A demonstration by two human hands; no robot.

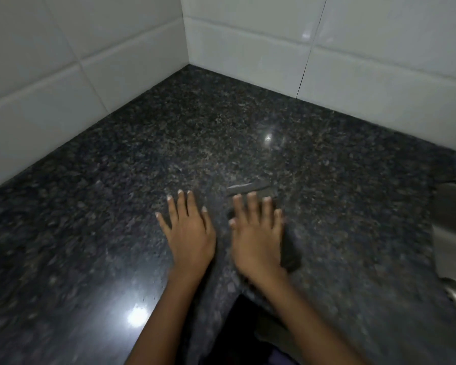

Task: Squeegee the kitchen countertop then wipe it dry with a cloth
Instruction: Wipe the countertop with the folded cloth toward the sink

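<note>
In the corner where the white wall tiles (pixel 95 75) meet, we've got both hands down flat on the dark speckled granite countertop (pixel 221 133). Our left hand (pixel 188 231) is palm down with fingers spread, nothing under it that we can see, just resting on the stone. Our right hand (pixel 257 233) is also splayed flat, pressing on a dark cloth (pixel 290 255) that pokes out past its outer edge and beyond the fingertips (it's so close in colour to the granite, and blurry, that its outline is hard to trace). No squeegee shows anywhere in view. Off at the right edge there's a stainless steel sink (pixel 453 222) set into the counter. Bright light glares off the stone near the left forearm.
</note>
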